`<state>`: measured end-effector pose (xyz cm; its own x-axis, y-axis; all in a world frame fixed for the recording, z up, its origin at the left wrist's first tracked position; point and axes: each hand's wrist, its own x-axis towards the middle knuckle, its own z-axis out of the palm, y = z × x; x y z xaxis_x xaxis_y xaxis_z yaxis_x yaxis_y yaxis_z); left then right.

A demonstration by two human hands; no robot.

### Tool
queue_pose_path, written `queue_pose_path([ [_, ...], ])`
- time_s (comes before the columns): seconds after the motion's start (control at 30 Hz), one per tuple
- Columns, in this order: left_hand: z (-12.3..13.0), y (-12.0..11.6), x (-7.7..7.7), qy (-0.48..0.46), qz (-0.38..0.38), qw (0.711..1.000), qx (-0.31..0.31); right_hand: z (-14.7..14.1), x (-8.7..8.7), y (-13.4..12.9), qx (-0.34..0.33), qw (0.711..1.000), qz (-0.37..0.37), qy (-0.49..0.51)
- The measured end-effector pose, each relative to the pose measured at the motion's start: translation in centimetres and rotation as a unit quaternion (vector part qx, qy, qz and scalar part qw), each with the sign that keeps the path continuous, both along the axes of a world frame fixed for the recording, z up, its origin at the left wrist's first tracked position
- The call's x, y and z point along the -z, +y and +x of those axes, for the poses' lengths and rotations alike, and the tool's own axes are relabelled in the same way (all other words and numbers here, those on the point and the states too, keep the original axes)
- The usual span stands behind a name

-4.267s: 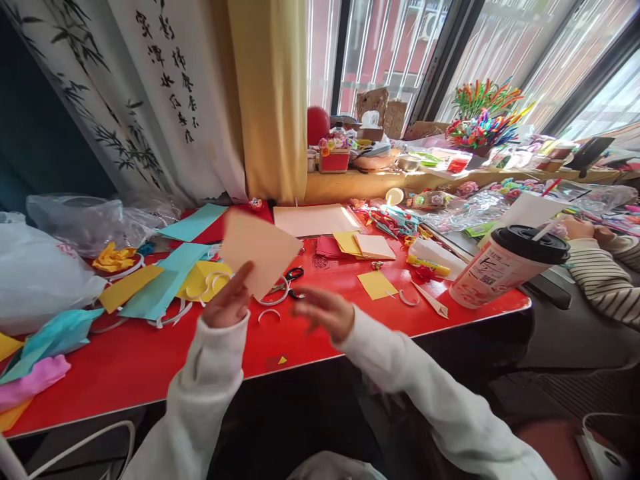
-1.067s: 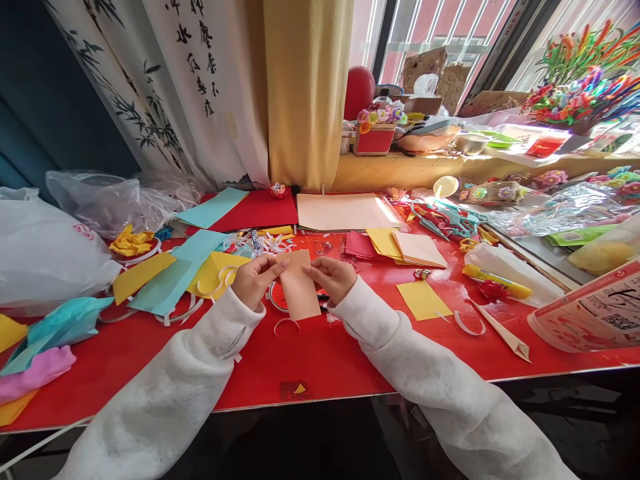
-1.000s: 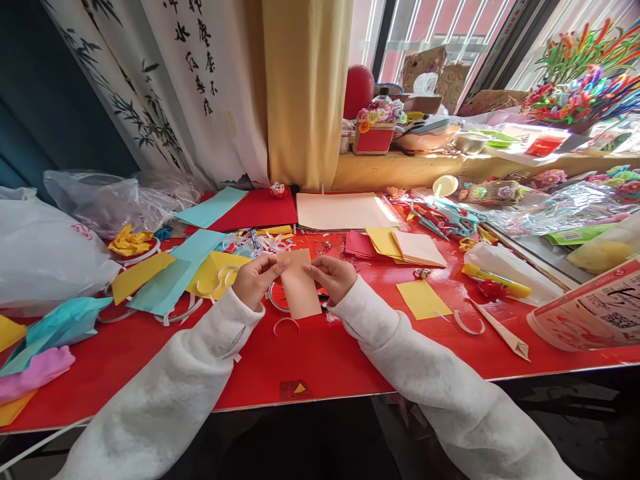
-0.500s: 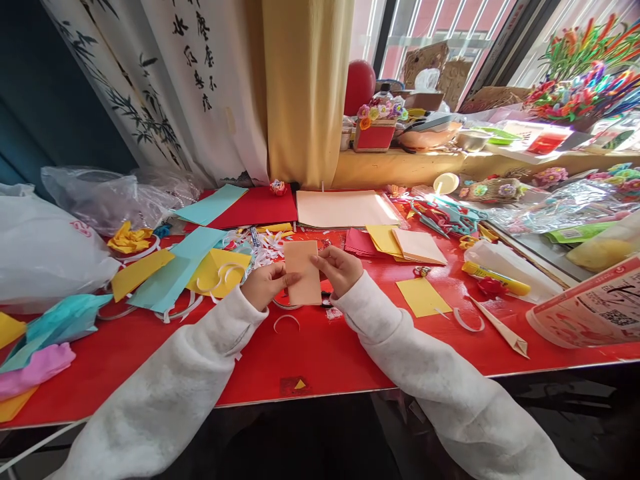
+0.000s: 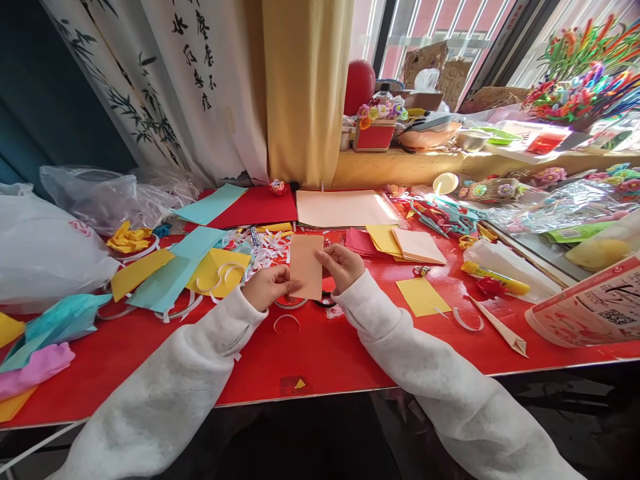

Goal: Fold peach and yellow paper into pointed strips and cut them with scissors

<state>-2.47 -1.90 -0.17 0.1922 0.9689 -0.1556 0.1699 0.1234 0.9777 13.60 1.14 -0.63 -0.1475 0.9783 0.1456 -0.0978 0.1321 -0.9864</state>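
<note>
Between my two hands a small rectangle of peach paper (image 5: 306, 265) is held up over the red table. My left hand (image 5: 269, 285) pinches its lower left edge, thumb in front. At the upper right edge my right hand (image 5: 341, 265) grips it between thumb and fingers. Partly hidden behind the paper and my right hand lies a black-handled tool (image 5: 327, 300). A curled white paper strip (image 5: 287, 323) rests just below. White and coloured paper shreds (image 5: 265, 248) are heaped beyond my left hand.
Left are blue paper (image 5: 175, 270), yellow paper (image 5: 219, 272) and a white plastic bag (image 5: 45, 247). Peach sheets (image 5: 346, 208) lie at the back. Right are folded papers (image 5: 419, 245), a yellow square (image 5: 424, 297), a glue stick (image 5: 495, 278) and a large paper cup (image 5: 587, 303) near the edge.
The peach paper has moved slightly up and to the right and tilted a little. My left hand now grips it nearer its lower corner; both hands still hold it.
</note>
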Motion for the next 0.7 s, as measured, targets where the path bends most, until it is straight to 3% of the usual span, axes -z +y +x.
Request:
queue_pose_path([
  [0.13,-0.2,0.0,0.0,0.016,0.003,1.0,0.013,-0.1,0.0,0.1,0.001,1.0,-0.009,0.011],
  [0.3,-0.5,0.3,0.1,0.006,0.03,0.999,-0.025,-0.3,0.3,0.6,-0.074,0.995,-0.069,0.012],
  [0.47,-0.8,0.5,-0.3,0.019,0.014,0.998,-0.05,-0.3,1.3,1.0,-0.127,0.989,-0.035,-0.064],
  [0.6,-1.2,0.5,-0.7,0.032,0.096,0.988,-0.116,-0.3,1.7,1.0,-0.154,0.983,-0.019,-0.094],
  [0.7,-1.4,0.4,-0.9,0.032,0.135,0.978,-0.157,-0.4,1.6,0.8,-0.194,0.975,-0.058,-0.086],
])
